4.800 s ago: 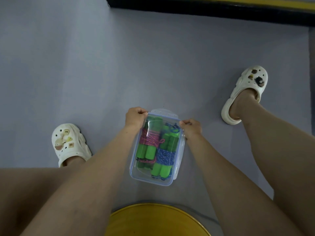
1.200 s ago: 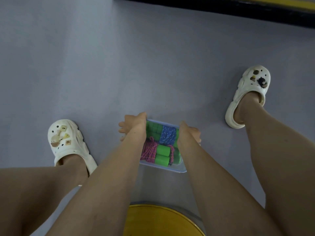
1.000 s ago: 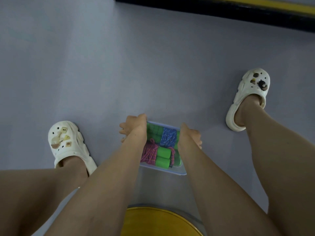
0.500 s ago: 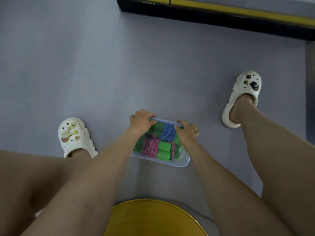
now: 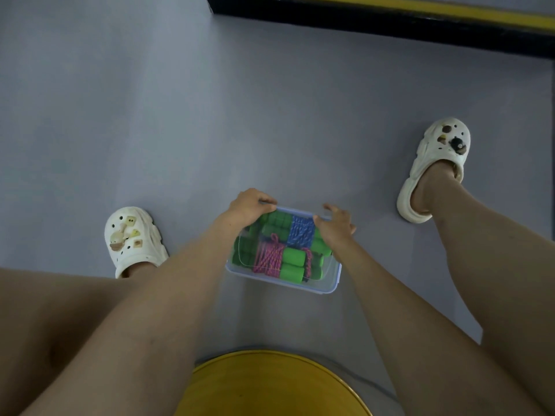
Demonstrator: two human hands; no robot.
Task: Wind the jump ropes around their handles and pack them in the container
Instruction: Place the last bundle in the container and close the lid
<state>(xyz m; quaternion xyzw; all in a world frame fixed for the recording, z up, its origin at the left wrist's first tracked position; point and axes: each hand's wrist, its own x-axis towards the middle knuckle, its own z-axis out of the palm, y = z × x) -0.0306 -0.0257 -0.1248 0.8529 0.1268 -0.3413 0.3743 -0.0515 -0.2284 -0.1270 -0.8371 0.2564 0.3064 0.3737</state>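
Container [image 5: 327,283]: where is it, and what stage are we at?

— On the grey floor [image 5: 210,115], dead centre between the shoes. The jump ropes [image 5: 270,259] lie wound inside and a clear lid seems to be on, so I'd say this is the closing step.

And the hands?

— The left hand [image 5: 249,207], at the box's 11 o'clock corner, curls its fingers over the far rim. The right hand [image 5: 335,228], at 1 o'clock, rests there with loosely spread fingers and grips nothing.

Next move?

— Probably pressing the far edge down until it seats.

Room?

— Bare floor toward 12. There's a yellow stool [image 5: 270,385] at 6, a left shoe [image 5: 132,238] at 9 and a right shoe [image 5: 435,163] at 2, all apart from the box.
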